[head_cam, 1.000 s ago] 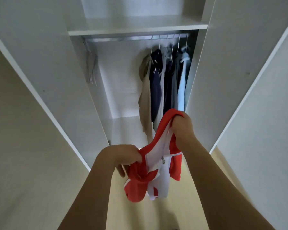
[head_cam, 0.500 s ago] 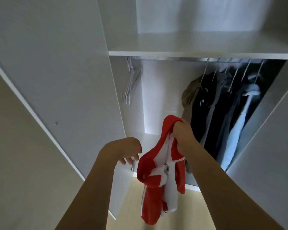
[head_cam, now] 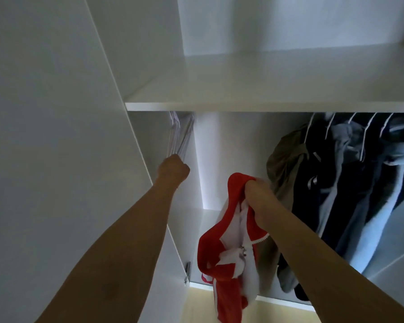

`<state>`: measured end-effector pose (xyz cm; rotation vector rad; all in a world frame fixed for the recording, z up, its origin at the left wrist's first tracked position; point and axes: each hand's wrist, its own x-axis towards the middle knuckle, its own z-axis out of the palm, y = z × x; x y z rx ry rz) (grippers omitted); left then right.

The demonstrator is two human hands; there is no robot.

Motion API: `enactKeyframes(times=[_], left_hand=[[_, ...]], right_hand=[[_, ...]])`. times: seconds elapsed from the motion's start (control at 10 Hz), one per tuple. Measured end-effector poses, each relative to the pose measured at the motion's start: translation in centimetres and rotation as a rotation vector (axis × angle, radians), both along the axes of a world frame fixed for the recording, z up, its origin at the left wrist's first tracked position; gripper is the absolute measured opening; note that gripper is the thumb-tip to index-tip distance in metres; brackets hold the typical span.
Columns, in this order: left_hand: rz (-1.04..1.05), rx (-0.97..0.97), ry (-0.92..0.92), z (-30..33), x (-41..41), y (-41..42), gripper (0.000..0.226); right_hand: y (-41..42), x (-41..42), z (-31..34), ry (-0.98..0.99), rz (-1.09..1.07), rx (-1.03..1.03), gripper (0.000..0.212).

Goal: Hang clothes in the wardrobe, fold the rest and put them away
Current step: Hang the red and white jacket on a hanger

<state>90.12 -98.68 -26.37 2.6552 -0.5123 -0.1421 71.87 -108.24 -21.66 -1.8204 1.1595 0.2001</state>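
A red and white zip-up jacket [head_cam: 229, 243] is being held up in front of the open wardrobe [head_cam: 254, 106], bunched at its collar in the grip of the right hand [head_cam: 257, 194], whose fingers are curled tightly round the fabric. The rest of the garment is hanging crumpled below the hand, with a white zip edge and a metal zip pull showing among the red panels.

The left hand [head_cam: 174, 169] is being raised to a bunch of empty white hangers [head_cam: 180, 136] at the left end of the hanging space; its grip is closed into a fist at their lower ends, though whether a hanger is actually being clasped cannot be told.

The wardrobe is white, with a shelf [head_cam: 266, 89] running above the hanging space and an open door [head_cam: 56, 136] at the left. Pale flooring [head_cam: 196, 306] is being glimpsed below.

To the right, an olive garment [head_cam: 285, 164], dark garments [head_cam: 322, 183] and a light blue garment [head_cam: 383, 217] are hanging on white hangers, just behind the right forearm.
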Motion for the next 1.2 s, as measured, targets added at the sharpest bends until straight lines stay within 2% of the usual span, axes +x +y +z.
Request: enactKeyframes(times=[0.2,0.5,0.6,0.7,0.8,0.9,1.0,1.1,1.2], left_hand=[[-0.013,0.196,-0.12,-1.7,6.9,-4.4,0.031],[-0.001,0.433,-0.178,-2.7,10.7,-8.0,0.023],[0.016,0.274,-0.143,-3.0,11.7,-8.3,0.026],[0.026,-0.029,-0.125,-3.2,11.8,-8.7,0.031],[0.065,-0.269,-0.158,-3.1,10.3,-8.6,0.027],[0.094,-0.415,-0.182,-3.4,8.5,-7.5,0.022],[0.053,-0.493,-0.207,-4.2,6.0,-5.4,0.018],[-0.003,-0.5,-0.118,-4.0,2.3,-2.6,0.026],[-0.085,-0.357,-0.112,-3.0,-2.3,1.1,0.028]], right_hand=[[-2.7,4.9,-1.0,0.041,0.005,-0.021,0.036],[-5.5,9.6,-1.7,-0.032,-0.02,-0.031,0.037],[-6.1,9.9,-2.3,-0.037,-0.019,-0.048,0.035],[-6.1,10.0,-2.5,-0.024,-0.049,-0.025,0.034],[-6.5,10.4,-2.5,0.001,-0.103,-0.007,0.036],[-6.4,9.9,-2.7,0.007,-0.061,-0.016,0.035],[-6.5,8.2,-4.7,-0.335,-0.138,0.015,0.033],[-6.9,7.3,-5.0,-0.37,-0.16,-0.013,0.032],[-7.0,7.1,-5.7,-0.245,-0.076,-0.123,0.031]])
